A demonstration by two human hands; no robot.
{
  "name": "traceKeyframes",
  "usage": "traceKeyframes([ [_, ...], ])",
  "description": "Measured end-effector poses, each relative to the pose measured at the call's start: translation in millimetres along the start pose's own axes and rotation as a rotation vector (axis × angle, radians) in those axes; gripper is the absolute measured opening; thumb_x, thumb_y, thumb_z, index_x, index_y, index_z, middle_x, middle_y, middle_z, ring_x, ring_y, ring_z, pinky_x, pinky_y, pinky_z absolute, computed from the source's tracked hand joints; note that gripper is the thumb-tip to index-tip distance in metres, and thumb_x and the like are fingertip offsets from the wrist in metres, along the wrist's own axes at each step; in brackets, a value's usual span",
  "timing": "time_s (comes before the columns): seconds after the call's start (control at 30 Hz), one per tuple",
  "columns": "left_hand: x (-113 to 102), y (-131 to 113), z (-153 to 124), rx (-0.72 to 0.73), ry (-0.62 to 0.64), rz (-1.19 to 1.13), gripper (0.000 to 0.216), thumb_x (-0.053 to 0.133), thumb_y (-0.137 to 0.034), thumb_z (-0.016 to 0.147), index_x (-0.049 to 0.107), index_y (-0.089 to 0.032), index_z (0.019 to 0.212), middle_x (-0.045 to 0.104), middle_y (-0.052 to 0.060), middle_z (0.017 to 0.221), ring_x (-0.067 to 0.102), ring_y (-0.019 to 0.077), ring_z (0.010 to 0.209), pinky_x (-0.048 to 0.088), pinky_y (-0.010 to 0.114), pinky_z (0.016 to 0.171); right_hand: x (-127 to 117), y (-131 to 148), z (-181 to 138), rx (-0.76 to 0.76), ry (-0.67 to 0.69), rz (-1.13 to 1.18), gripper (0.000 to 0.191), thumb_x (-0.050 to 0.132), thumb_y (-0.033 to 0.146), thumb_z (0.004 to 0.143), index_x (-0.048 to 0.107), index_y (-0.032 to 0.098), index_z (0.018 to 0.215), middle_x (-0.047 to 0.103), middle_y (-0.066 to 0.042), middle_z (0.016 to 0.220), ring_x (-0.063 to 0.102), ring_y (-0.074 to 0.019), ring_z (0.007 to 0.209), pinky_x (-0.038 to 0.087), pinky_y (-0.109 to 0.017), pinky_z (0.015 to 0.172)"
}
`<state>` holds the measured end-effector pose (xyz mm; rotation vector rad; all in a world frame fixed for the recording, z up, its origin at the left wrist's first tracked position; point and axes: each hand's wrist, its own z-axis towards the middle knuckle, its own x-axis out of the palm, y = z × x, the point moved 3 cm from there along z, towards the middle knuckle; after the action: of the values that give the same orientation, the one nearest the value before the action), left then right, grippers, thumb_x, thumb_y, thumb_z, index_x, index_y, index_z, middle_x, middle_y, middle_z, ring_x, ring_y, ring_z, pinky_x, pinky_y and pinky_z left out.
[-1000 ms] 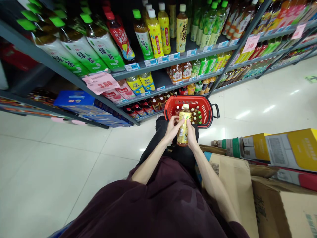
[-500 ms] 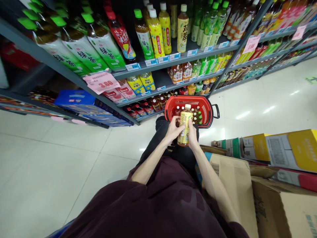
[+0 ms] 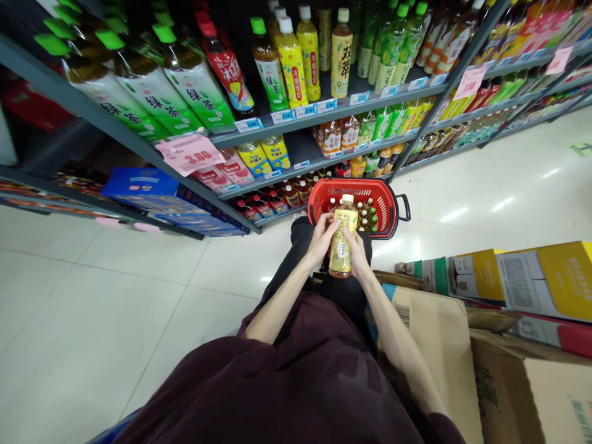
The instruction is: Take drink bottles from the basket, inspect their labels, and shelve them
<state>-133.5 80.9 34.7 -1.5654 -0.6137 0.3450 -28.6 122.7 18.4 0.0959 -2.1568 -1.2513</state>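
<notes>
pink price sign — 3.60 | large green bottles — 绿茶 | yellow shelf bottle: 双苹

Lg green-capped btls stood in a row on the upper L of the dk grey shelf, w/ a red-capped btl just beside & a pink price sign at the edge in front. Blue boxes sat stacked low at L, nr pale floor tiles. At R were brown cardboard boxes, w/ yellow-and-white cartons beyond.
</notes>
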Motion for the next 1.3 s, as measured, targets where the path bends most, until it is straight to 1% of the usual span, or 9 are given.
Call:
traceKeyframes([
  [0.17,0.2,0.7,1.4,-0.065,0.014,-0.089,0.04,0.065,-0.055,0.087,0.06,-0.021,0.107,0.068,0.004,0.108,0.066,0.0202,0.099,0.053,0.029,0.081,3.1,-1.9,-2.2,0.007,0.045,-0.056,0.05,0.079,0.049,0.075,0.068,0.019,0.113,0.077,-0.005,0.097,0.074,-0.0243,0.089,0.061,-0.033,0.075],
  [0.33,1.8,8.0,2.0,-0.105,0.041,-0.168,0.04,0.065,-0.054,0.088,0.061,-0.02,0.109,0.069,0.004,0.106,0.067,0.02,0.099,0.053,0.028,0.082,2.2,-0.7,-1.3,0.001,0.04,-0.06,0.045,0.08,0.048,0.075,0.07,0.017,0.106,0.077,-0.006,0.096,0.074,-0.025,0.091,0.06,-0.034,0.079],
  [0.53,3.2,-1.1,0.2,-0.083,0.061,-0.12,0.048,0.072,-0.053,0.082,0.06,-0.019,0.113,0.069,0.005,0.109,0.067,0.0217,0.102,0.053,0.031,0.088,1.6,-4.8,1.1,0.027,0.053,0.005,0.042,0.079,0.05,0.073,0.069,0.018,0.098,0.077,-0.003,0.087,0.074,-0.0254,0.087,0.061,-0.034,0.075],
  [0.87,2.3,-0.8,-0.6,-0.053,0.251,-0.085,0.07,0.082,-0.042,0.073,0.055,-0.021,0.134,0.065,0.01,0.13,0.064,0.0286,0.116,0.053,0.038,0.096,3.6,-1.8,-3.0,0.205,0.025,0.07,0.057,0.061,0.07,0.08,0.072,0.019,0.102,0.077,-0.008,0.083,0.075,-0.0306,0.087,0.064,-0.041,0.071],
  [1.03,0.5,-2.0,-0.7,-0.024,0.342,-0.09,0.081,0.084,-0.041,0.069,0.053,-0.02,0.141,0.065,0.012,0.13,0.063,0.0313,0.12,0.052,0.041,0.099,2.3,-0.7,-3.2,0.194,0.035,0.029,0.061,0.057,0.074,0.081,0.074,0.019,0.1,0.077,-0.009,0.083,0.075,-0.0312,0.087,0.064,-0.042,0.072],
  [1.1,-0.4,-2.0,-1.2,-0.019,0.348,-0.087,0.081,0.082,-0.041,0.07,0.053,-0.02,0.142,0.067,0.012,0.127,0.065,0.0298,0.113,0.054,0.039,0.094,2.4,-0.4,-3.5,0.186,0.037,0.032,0.06,0.058,0.073,0.081,0.074,0.019,0.102,0.077,-0.009,0.083,0.075,-0.0308,0.087,0.064,-0.042,0.072],
  [1.17,-1.5,0.2,-1.9,-0.057,0.343,-0.076,0.078,0.077,-0.04,0.072,0.053,-0.022,0.143,0.069,0.01,0.12,0.069,0.0243,0.092,0.057,0.035,0.079,2.7,-0.3,-4.1,0.189,0.035,0.04,0.06,0.06,0.072,0.081,0.074,0.019,0.104,0.077,-0.009,0.083,0.075,-0.0306,0.086,0.065,-0.041,0.071],
  [1.23,-2.7,4.2,-2.5,-0.115,0.331,-0.059,0.074,0.071,-0.038,0.074,0.053,-0.024,0.144,0.071,0.007,0.11,0.062,0.0157,0.065,0.052,0.028,0.059,3.0,0.0,-4.5,0.195,0.032,0.037,0.061,0.059,0.072,0.081,0.074,0.018,0.104,0.078,-0.009,0.083,0.075,-0.0305,0.086,0.065,-0.041,0.071],
  [1.3,-3.9,8.4,-2.8,-0.154,0.321,-0.048,0.072,0.068,-0.036,0.074,0.054,-0.026,0.144,0.072,0.005,0.098,0.05,0.0097,0.05,0.043,0.025,0.047,3.2,0.5,-4.9,0.196,0.028,0.027,0.061,0.058,0.072,0.082,0.074,0.018,0.103,0.078,-0.009,0.082,0.076,-0.0306,0.085,0.065,-0.041,0.07],
])
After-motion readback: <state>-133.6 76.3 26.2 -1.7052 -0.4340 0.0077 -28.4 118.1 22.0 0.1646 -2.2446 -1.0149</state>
